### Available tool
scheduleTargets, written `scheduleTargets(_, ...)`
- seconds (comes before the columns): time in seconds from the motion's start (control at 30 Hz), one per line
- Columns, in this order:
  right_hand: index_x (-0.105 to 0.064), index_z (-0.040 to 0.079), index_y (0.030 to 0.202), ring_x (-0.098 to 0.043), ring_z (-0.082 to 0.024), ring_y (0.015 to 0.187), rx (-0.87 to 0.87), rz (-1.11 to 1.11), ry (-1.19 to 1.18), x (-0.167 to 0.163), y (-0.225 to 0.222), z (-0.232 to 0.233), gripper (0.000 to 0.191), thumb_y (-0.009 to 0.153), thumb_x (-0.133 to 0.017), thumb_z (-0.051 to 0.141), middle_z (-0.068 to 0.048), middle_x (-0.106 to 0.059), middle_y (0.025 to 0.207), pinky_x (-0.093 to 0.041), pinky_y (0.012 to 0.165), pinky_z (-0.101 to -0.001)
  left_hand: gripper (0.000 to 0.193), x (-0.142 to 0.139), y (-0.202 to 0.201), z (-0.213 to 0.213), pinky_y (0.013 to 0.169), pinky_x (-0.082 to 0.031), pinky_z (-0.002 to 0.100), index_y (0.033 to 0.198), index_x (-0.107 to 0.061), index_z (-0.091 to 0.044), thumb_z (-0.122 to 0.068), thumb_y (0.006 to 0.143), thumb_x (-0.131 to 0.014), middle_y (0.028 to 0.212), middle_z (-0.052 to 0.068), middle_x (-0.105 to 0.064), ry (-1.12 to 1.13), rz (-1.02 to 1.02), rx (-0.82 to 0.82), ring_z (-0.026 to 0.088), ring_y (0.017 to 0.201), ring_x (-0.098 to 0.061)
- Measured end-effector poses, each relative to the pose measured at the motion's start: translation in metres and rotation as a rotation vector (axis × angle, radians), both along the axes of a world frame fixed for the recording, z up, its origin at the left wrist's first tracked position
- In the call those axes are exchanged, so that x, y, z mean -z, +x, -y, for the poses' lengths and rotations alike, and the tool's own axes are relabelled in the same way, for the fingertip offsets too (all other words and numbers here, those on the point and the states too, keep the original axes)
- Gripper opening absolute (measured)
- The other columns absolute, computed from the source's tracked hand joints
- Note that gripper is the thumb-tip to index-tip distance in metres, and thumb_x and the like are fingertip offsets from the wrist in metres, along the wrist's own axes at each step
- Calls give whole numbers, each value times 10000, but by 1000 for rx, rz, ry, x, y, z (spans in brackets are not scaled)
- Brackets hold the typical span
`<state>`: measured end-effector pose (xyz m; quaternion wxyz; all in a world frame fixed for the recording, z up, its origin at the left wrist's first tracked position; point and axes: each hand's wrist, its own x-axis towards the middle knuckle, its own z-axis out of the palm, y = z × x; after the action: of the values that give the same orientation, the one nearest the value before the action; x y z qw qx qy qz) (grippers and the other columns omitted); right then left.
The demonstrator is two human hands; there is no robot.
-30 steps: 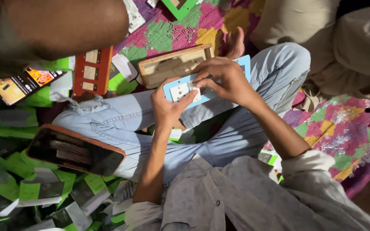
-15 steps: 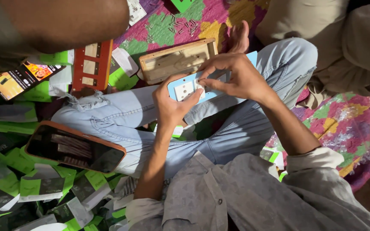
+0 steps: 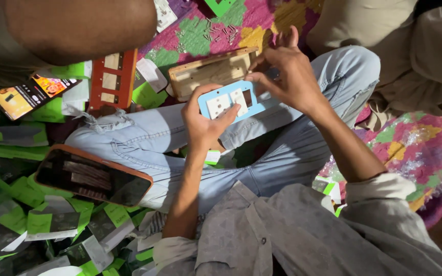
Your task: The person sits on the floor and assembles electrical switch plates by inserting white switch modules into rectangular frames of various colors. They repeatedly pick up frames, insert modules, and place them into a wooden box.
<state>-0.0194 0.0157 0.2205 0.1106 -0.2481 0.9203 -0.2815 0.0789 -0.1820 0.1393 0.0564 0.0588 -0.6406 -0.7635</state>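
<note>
Vs. half a second ago: right hand [image 3: 292, 76] has lifted off the light-blue switch plate [image 3: 236, 102]; fingers now loosely curled just above its far end, gripping nothing. Left hand [image 3: 203, 120] keeps its clamp on the plate's near end, thumb on the white sockets, over the jeans-clad knee. Wooden box [image 3: 211, 74] lies just behind. Red frame [image 3: 112, 79] farther left. Green-and-white packets [image 3: 42, 222] heaped at the mat's left edge; a phone [image 3: 93, 176] rests on the thigh.
</note>
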Motion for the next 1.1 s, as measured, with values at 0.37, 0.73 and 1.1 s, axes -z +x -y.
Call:
scheduleTargets(0.37,-732,59,951,-697,-298,641,61,10,-27,-7,-8,-14,117,902,-777,156,-113,-713,744,-495,861,-443,912,-22,-6,7,1179,-282,567,1466,-524,-129,-580,772,-906,1550,173,-484,-934,-393,123,384,1467,-405)
scheduleTargets(0.73,-789,127,948,-679,-335,652,-19,18,255,-63,-4,4,131,941,-766,255,-104,-708,718,-508,622,-476,806,3,3,-13,1163,-414,618,1435,-438,-43,-613,948,-734,1516,215,-462,-965,-561,144,430,1410,-450)
scheduleTargets(1.1,-714,77,1092,-639,-267,796,-138,-39,-95,-97,-10,-70,163,952,-729,158,-83,-696,961,-488,697,-400,769,25,13,-20,1154,-439,531,1385,-437,7,-626,1005,-655,1436,241,-498,-645,-443,18,395,1343,-510)
